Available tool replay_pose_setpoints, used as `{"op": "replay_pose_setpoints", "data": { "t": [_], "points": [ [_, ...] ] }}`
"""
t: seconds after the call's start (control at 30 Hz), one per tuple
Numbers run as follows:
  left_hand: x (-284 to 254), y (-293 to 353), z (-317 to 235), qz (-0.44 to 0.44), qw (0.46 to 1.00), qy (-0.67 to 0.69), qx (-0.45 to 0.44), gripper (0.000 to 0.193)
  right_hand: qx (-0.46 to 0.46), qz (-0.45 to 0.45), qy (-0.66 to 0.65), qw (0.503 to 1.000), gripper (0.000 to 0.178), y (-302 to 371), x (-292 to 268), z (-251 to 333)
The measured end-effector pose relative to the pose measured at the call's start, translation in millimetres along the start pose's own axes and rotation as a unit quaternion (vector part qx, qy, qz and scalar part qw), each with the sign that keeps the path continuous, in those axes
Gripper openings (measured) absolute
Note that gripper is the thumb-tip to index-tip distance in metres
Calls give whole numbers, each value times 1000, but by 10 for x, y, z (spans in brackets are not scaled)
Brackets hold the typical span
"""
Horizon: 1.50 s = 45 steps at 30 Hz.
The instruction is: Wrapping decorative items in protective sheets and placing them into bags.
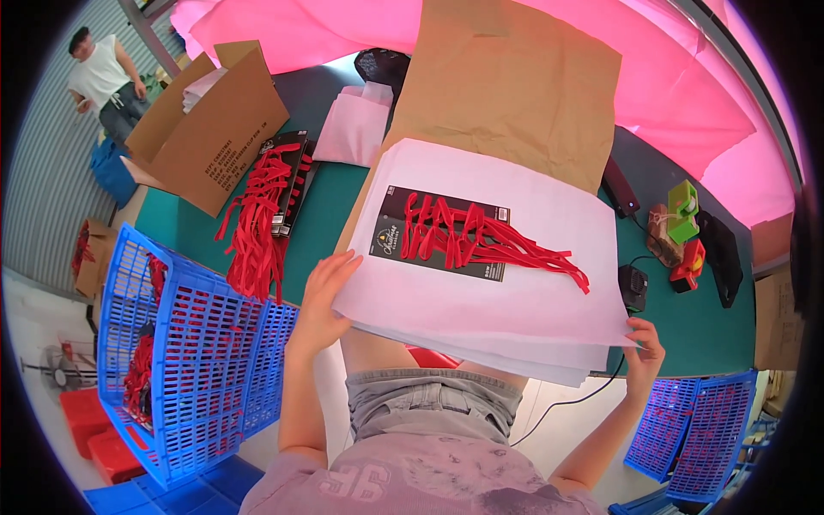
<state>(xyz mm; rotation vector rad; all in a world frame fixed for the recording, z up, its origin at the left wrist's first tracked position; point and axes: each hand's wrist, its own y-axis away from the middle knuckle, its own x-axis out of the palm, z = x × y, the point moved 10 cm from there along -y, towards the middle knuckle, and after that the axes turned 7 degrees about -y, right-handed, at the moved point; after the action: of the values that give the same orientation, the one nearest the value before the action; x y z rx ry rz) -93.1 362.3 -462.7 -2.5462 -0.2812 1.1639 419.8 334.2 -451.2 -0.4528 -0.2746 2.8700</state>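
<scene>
A stack of large white paper sheets (481,313) lies before me at the table's front edge. On it rests a black card (389,221) with several red velvety ribbon bows (463,236), their long tails spread to the right. My left hand (322,300) holds the top sheet at its left front corner, fingers along the edge. My right hand (645,354) pinches that sheet's right front corner with curled fingers. The sheet's front edge stands slightly apart from the sheets below. Brown kraft paper (515,86) extends behind the stack.
Left on the green table (335,206) are more carded red bows (262,215), folded white sheets (354,124) and an open carton (215,129). A tape dispenser (687,266) and a black device (633,286) sit right. Blue crates (197,352) flank me. A person (107,81) stands far left.
</scene>
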Motion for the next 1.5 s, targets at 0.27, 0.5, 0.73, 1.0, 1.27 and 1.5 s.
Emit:
{"op": "replay_pose_setpoints", "data": {
  "t": [0.27, 0.5, 0.73, 1.0, 1.27, 1.5],
  "points": [
    [-47, -62, 351, 36, 988, 149, 18, 31, -63, -4, -27, 998, 6, -117, -13, 64],
    [250, -418, 704, -1, 937, 289, -197, 6, -55, -143, -8, 988, 9, -298, -122, -187],
    [551, -889, 647, -11, 979, 78, -188, 11, -27, -167, 107, 980, 17, -705, 109, -223],
    [462, -1013, -154, -129, 970, -188, 82, 33, 18, -133, 288, 948, 19, -865, 270, -139],
    [1377, -860, -581, 104, 975, -150, 128, 53, -63, -125, 471, 871, 24, -1007, 421, -44],
    [1528, -846, -501, 122, 972, -162, 120, 57, -207, 48, 255, 943, 52, -1547, 1527, 73]
  ]
}}
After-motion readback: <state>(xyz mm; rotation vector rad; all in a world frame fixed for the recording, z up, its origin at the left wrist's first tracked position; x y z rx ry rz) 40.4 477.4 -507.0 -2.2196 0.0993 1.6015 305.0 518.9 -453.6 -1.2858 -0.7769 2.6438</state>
